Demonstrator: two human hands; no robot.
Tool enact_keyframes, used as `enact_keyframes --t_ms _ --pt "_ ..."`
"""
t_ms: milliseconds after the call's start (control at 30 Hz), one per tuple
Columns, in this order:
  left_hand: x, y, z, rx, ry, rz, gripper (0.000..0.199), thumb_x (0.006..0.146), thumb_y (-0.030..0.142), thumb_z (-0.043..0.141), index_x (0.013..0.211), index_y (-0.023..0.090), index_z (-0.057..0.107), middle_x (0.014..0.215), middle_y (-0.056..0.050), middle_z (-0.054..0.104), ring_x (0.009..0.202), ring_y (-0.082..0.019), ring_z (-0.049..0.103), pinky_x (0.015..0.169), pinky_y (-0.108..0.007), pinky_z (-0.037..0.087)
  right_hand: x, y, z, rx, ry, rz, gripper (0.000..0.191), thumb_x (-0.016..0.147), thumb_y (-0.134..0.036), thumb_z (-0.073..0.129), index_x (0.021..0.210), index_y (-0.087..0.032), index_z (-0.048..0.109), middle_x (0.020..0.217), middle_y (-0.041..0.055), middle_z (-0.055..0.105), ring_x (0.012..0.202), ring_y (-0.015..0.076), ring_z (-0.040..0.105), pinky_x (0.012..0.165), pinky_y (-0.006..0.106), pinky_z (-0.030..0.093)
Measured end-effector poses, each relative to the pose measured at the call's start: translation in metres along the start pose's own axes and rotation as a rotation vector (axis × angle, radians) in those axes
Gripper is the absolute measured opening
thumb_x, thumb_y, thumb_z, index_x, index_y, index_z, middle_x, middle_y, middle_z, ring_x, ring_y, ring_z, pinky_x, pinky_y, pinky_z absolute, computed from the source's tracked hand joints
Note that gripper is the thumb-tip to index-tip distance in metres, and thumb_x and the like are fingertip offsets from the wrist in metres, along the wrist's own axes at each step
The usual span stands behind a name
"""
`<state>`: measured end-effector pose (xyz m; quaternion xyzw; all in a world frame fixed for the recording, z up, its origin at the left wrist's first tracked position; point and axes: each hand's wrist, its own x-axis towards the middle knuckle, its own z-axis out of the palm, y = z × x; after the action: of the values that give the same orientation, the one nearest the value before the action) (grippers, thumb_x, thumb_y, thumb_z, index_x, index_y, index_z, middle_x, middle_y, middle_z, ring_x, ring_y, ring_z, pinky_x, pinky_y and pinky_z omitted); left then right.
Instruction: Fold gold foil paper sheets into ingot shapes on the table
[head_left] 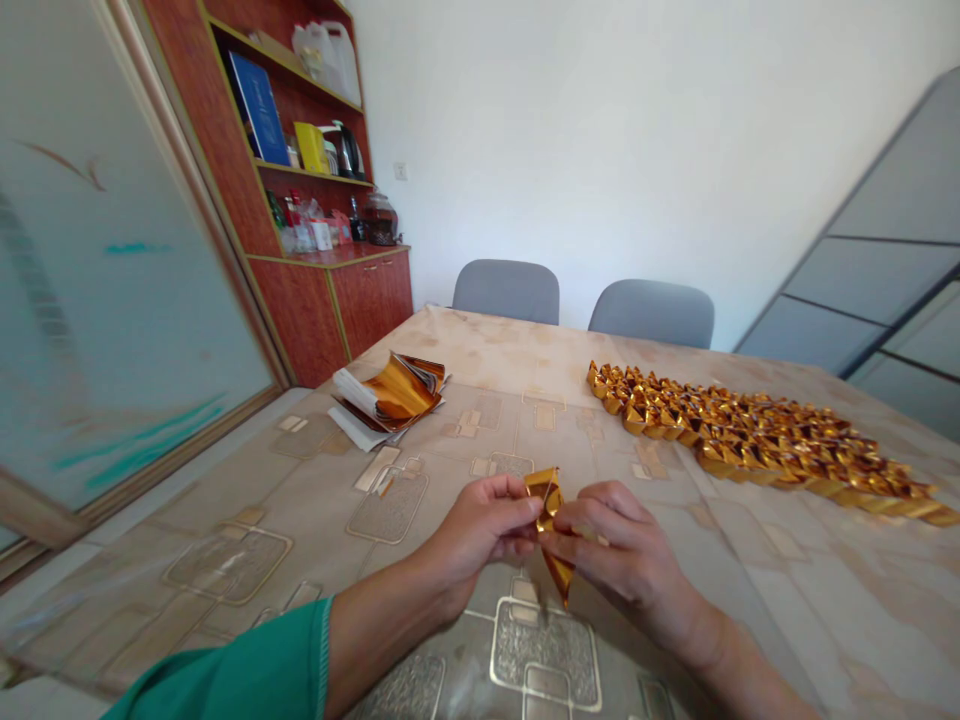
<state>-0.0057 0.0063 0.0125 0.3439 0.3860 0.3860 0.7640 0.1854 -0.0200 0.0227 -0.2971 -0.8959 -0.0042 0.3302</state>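
My left hand (480,517) and my right hand (615,545) meet above the table, and both pinch a folded piece of gold foil paper (553,520) between the fingers. One pointed end of the foil hangs below my fingers. Farther off to the left, a stack of gold foil sheets (397,395) with white paper lies on the patterned table cover (450,350). A large mass of folded gold foil ingots (750,440) is spread in rows on the right side of the table, well away from my right hand.
A green sleeve (225,670) covers my left forearm. Two grey chairs (506,290) stand beyond the far table edge. A wooden cabinet (300,300) with cluttered shelves is at the back left, a glass door (127,300) at the left, and a glass partition (862,270) at the right.
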Motion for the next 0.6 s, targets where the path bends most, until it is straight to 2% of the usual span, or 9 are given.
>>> enact_keyframes --t_ms 167,267,433,600 --pt "0.0030 0.0015 -0.0004 -0.008 0.048 0.092 0.039 0.058 0.033 0.088 0.075 0.015 0.058 0.068 0.000 0.067 0.057 -0.009 0.059 0.057 -0.021 0.046 0.0004 0.0023 -0.0039 -0.015 0.002 0.009 0.030 0.098 -0.020 0.054 0.127 -0.026 0.061 0.101 0.0052 0.073 0.086 0.0202 0.058 0.075 0.035 0.048" --pt "0.0039 0.0026 -0.0013 -0.013 0.057 0.138 0.038 0.060 0.033 0.087 0.076 0.015 0.058 0.069 0.000 0.068 0.058 -0.009 0.060 0.058 -0.021 0.047 0.0000 0.0030 -0.0052 -0.039 0.011 0.029 0.024 0.098 -0.023 0.054 0.119 -0.025 0.064 0.101 0.0054 0.072 0.087 0.0206 0.058 0.075 0.035 0.047" --pt "0.0045 0.0003 -0.0027 0.024 0.076 0.155 0.033 0.063 0.031 0.086 0.073 0.015 0.058 0.063 0.001 0.065 0.054 -0.008 0.057 0.055 -0.020 0.045 -0.0004 0.0043 -0.0083 -0.082 -0.021 -0.045 0.024 0.099 -0.020 0.051 0.111 -0.028 0.070 0.097 0.0035 0.073 0.090 0.0204 0.057 0.079 0.036 0.045" --pt "0.0034 -0.0011 -0.0006 0.007 0.062 0.139 0.038 0.059 0.034 0.088 0.073 0.014 0.059 0.070 -0.001 0.069 0.059 -0.009 0.060 0.059 -0.021 0.048 0.0004 0.0019 -0.0034 0.069 0.008 0.077 0.016 0.096 -0.029 0.057 0.106 -0.027 0.070 0.093 0.0044 0.069 0.087 0.0211 0.056 0.076 0.036 0.044"
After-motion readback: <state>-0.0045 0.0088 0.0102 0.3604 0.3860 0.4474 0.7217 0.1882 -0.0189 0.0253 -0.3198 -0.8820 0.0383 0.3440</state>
